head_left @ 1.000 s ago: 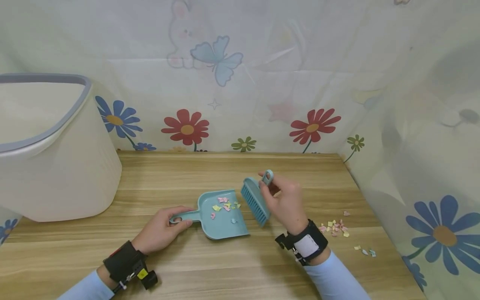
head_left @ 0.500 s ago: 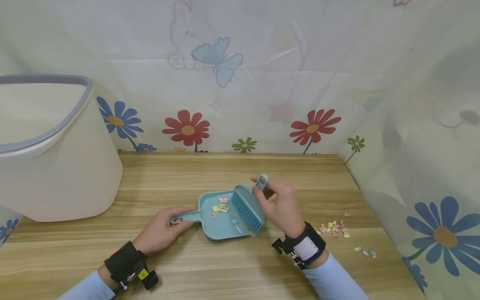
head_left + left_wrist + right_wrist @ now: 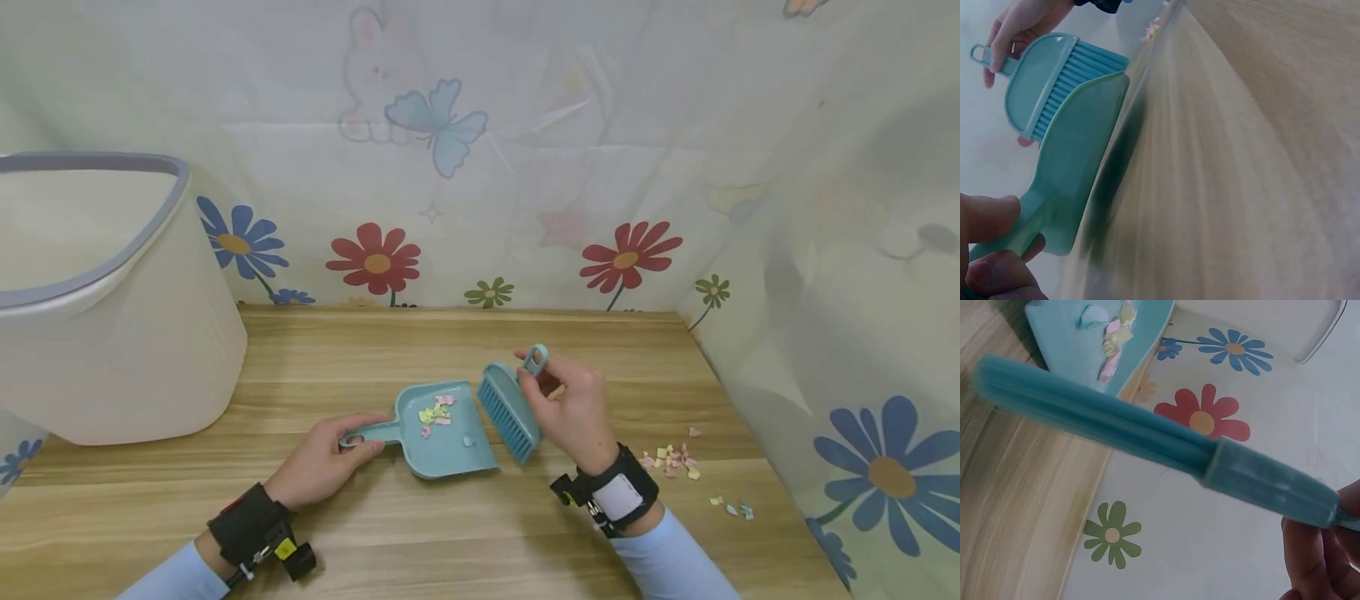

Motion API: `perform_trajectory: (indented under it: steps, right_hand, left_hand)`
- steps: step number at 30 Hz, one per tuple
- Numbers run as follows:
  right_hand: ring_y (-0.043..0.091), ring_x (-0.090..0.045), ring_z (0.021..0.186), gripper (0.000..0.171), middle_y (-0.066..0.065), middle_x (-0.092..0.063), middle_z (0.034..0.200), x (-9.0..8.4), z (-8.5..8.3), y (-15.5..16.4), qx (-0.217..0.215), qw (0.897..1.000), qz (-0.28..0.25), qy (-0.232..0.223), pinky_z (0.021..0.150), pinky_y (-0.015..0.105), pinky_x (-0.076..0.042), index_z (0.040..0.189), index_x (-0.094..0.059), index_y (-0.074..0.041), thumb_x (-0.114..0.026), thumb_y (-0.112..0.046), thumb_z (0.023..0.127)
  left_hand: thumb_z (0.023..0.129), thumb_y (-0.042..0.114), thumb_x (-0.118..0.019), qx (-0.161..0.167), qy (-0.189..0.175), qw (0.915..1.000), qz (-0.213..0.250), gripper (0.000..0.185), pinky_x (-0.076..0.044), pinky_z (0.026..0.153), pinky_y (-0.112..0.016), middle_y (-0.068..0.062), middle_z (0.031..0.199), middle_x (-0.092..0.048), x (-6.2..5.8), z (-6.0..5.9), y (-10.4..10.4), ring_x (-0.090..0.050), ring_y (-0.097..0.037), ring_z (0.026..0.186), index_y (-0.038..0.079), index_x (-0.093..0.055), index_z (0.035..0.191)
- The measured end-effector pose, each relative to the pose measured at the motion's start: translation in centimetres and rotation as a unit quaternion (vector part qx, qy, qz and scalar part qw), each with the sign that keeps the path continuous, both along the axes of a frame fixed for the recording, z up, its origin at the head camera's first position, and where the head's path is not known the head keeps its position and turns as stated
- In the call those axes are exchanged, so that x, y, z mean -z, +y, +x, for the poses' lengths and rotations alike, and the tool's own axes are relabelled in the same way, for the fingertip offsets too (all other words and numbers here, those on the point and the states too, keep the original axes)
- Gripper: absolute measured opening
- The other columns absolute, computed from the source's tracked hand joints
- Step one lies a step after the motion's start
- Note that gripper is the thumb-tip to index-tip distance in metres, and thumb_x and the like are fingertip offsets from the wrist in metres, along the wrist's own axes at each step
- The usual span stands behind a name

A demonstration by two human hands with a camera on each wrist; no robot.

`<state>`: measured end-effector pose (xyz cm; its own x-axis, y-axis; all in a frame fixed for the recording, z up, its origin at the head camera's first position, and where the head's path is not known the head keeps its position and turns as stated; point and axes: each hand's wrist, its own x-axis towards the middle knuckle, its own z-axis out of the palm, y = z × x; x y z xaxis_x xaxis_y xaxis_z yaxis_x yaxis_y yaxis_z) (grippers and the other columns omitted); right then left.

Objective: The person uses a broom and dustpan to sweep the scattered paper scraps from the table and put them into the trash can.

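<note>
My left hand (image 3: 324, 458) grips the handle of a blue-green dustpan (image 3: 442, 457), whose open edge faces right. Several pink, yellow and blue paper scraps (image 3: 435, 414) lie in the pan. By its short looped handle, my right hand (image 3: 573, 408) holds a matching hand brush (image 3: 510, 408) just right of the pan's edge, bristles turned toward the pan. The right wrist view shows the brush (image 3: 1147, 437) side-on, apart from the pan (image 3: 1063, 344). From the left wrist view, the dustpan (image 3: 1079, 144) hides the scraps inside it.
A small pile of paper scraps (image 3: 671, 460) lies on the wooden table (image 3: 450, 542) to the right of my right hand, with a few more scraps (image 3: 731, 508) nearer me. A large white bin (image 3: 135, 350) with a grey rim stands at the left. Printed curtains hang behind and at right.
The brush dipped left over the pan's edge, then moved back right, off the pan. Scraps near the edge shifted left, deeper into the pan. The left hand and dustpan stayed put.
</note>
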<state>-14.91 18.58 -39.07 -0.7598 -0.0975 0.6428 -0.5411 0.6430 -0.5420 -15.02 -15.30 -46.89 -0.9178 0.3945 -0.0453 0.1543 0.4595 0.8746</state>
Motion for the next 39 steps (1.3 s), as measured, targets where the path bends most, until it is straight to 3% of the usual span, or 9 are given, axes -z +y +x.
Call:
perform_trajectory:
  steps: [4, 11, 17, 21, 27, 33, 39]
  right_hand:
    - [0.007, -0.062, 0.057, 0.016, 0.005, -0.077, 0.082, 0.0, 0.0, 0.1, 0.004, 1.0, 0.002, 0.003, 0.054, 0.033, -0.056, 0.106, -0.079, -0.004, -0.077, -0.004, 0.091]
    - [0.007, -0.061, 0.057, 0.015, 0.005, -0.075, 0.078, 0.2, 0.0, 0.4, 0.013, 1.0, 0.008, 0.004, 0.053, 0.034, -0.056, 0.106, -0.079, -0.004, -0.076, -0.004, 0.091]
    - [0.008, -0.061, 0.058, 0.016, 0.005, -0.074, 0.077, 0.4, 0.0, 0.9, 0.023, 1.0, 0.014, 0.001, 0.053, 0.036, -0.056, 0.106, -0.079, -0.004, -0.077, -0.003, 0.091]
    - [0.007, -0.062, 0.058, 0.016, 0.004, -0.074, 0.077, 0.4, 0.1, 1.1, 0.033, 0.999, 0.021, -0.001, 0.054, 0.034, -0.056, 0.107, -0.08, -0.005, -0.077, -0.005, 0.091]
    - [0.007, -0.062, 0.058, 0.017, 0.004, -0.075, 0.077, 0.4, 0.1, 1.4, 0.034, 0.999, 0.023, -0.007, 0.055, 0.027, -0.054, 0.107, -0.08, -0.005, -0.077, -0.005, 0.091]
    - [0.008, -0.06, 0.057, 0.017, 0.004, -0.074, 0.077, 0.8, 0.5, 2.6, 0.042, 0.999, 0.019, -0.01, 0.055, 0.027, -0.053, 0.107, -0.079, -0.005, -0.076, -0.003, 0.091]
    - [0.006, -0.06, 0.057, 0.018, 0.005, -0.076, 0.078, 1.9, 1.5, 4.8, 0.059, 0.998, -0.001, -0.004, 0.055, 0.019, -0.051, 0.107, -0.079, -0.004, -0.074, 0.0, 0.09]
  left_hand:
    - [0.102, 0.029, -0.068, -0.01, 0.001, 0.9999, -0.003, 0.04, -0.043, 0.058, -0.022, -0.005, 0.098, -0.065, -0.6, 0.0, -0.2, -0.049, -0.008, 0.066, 0.011, -0.066, 0.138]
    - [0.103, 0.033, -0.066, -0.024, 0.045, 0.9986, -0.012, 0.04, -0.045, 0.065, -0.024, -0.005, 0.111, -0.07, -2.1, -0.2, -0.7, -0.055, -0.014, 0.08, 0.014, -0.066, 0.138]
    - [0.104, 0.032, -0.065, -0.034, 0.047, 0.9983, 0.007, 0.039, -0.041, 0.057, -0.024, -0.011, 0.112, -0.067, -4.5, -0.2, -1.3, -0.05, -0.012, 0.071, 0.014, -0.065, 0.139]
    - [0.104, 0.026, -0.065, -0.044, 0.084, 0.9953, 0.019, 0.036, -0.038, 0.051, -0.025, -0.012, 0.1, -0.065, -6.5, 0.0, -1.9, -0.042, -0.009, 0.06, 0.013, -0.065, 0.138]
    - [0.102, 0.021, -0.069, -0.087, 0.17, 0.9815, -0.004, 0.037, -0.033, 0.046, -0.027, -0.005, 0.079, -0.054, -9.7, 1.1, -3.7, -0.037, -0.009, 0.054, 0.012, -0.066, 0.138]
    - [0.1, 0.016, -0.071, -0.151, 0.237, 0.9594, -0.025, 0.037, -0.032, 0.046, -0.028, 0.001, 0.078, -0.055, -12.4, 2.5, -5.8, -0.04, -0.011, 0.054, 0.01, -0.067, 0.136]
    - [0.1, 0.015, -0.071, -0.208, 0.28, 0.9364, -0.039, 0.036, -0.03, 0.043, -0.027, 0.011, 0.077, -0.059, -15.1, 4.2, -7.4, -0.04, -0.009, 0.047, 0.011, -0.068, 0.136]
